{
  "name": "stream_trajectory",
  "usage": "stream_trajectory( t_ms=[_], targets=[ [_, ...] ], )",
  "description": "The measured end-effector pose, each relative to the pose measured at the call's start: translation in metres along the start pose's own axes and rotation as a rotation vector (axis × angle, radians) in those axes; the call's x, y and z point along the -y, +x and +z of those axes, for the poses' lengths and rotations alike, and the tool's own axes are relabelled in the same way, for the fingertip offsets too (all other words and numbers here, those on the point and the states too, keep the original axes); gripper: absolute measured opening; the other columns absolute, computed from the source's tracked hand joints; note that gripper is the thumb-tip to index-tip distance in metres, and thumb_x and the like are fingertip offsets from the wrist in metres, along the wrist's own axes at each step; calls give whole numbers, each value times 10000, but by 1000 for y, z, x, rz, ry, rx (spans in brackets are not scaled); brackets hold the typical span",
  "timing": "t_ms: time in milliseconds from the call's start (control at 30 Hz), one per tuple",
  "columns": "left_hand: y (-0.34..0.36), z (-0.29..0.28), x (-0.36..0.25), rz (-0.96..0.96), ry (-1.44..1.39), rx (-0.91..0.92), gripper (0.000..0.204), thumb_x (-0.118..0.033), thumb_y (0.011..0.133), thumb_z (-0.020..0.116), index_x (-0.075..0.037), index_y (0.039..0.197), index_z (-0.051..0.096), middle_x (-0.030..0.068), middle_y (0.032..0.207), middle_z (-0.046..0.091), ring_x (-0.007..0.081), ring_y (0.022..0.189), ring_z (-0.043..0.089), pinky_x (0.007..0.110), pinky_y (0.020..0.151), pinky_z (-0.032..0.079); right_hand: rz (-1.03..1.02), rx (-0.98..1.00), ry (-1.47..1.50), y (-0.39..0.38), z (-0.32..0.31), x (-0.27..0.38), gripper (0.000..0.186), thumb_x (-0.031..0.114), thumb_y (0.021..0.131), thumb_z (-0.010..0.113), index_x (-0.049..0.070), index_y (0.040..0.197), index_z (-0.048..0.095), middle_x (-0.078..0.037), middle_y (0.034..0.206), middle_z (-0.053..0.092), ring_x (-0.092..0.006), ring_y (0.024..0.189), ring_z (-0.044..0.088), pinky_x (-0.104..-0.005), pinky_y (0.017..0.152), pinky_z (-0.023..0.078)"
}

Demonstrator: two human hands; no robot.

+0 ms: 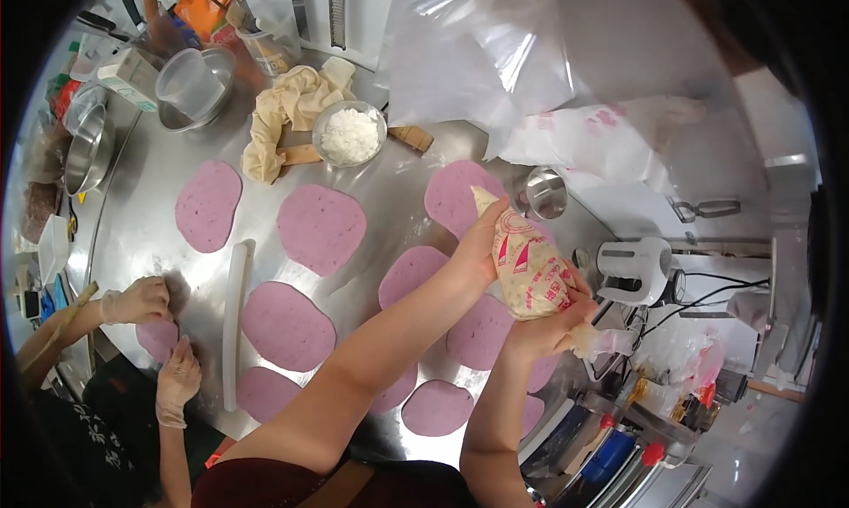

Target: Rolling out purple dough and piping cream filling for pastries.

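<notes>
I hold a clear piping bag with pink printing (pixel 529 265), filled with a pale cream-coloured mixture. My left hand (pixel 478 247) grips it close to its narrow tip, which lies over a flat pink dough disc (pixel 451 179). My right hand (pixel 559 324) is wrapped round the wide, twisted end, lower and to the right. Several other pink discs lie spread on the steel table (pixel 150 181) around and beneath my forearms, including one at the middle left (pixel 287 327) and one near the lower edge (pixel 438 406).
A co-worker's gloved hands (pixel 177 366) press a small dough piece (pixel 155 338) at left, beside a white rod (pixel 234 322). A bowl of white powder (pixel 349 135), crumpled cloth (pixel 292 92), metal cup (pixel 544 194) and steel bowls (pixel 88 150) stand behind; a white hand mixer (pixel 635 269) is at right.
</notes>
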State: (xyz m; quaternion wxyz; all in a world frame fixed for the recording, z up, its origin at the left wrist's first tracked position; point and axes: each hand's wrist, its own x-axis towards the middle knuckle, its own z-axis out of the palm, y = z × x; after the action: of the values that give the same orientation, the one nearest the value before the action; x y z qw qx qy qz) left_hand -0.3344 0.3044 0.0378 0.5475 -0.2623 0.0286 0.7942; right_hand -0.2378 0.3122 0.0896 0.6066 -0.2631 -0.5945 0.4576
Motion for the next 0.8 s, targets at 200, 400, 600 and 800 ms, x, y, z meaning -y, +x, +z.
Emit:
stream_trajectory(
  t_ms=[200,400,600,800],
  targets=[
    [18,3,-10,8,19,-23,297,-336,853,511,-39,872,521,110,782,594,227,722,589,380,663,505,75,31,58,10,10,-19,434,340,933,345,-69,907,490,-158,904,545,-223,837,566,-345,750,491],
    [17,15,-12,27,-44,-74,334,-373,837,522,-42,802,531,113,813,600,235,734,592,366,684,504,87,76,60,13,10,-20,448,349,933,341,-71,909,496,-155,909,554,-217,829,568,-338,748,489],
    [27,3,-21,-1,21,29,270,-325,813,566,-59,780,528,104,745,590,241,672,585,388,645,505,174,35,72,11,20,-5,404,294,937,356,-73,871,512,-153,887,560,-209,811,567,-319,728,490],
    [36,5,-19,77,-21,-49,283,-309,828,531,-27,839,508,136,757,583,263,676,584,400,662,503,203,27,11,22,28,-3,327,220,921,388,-75,845,507,-138,855,558,-177,750,555,-286,685,475]
  ],
)
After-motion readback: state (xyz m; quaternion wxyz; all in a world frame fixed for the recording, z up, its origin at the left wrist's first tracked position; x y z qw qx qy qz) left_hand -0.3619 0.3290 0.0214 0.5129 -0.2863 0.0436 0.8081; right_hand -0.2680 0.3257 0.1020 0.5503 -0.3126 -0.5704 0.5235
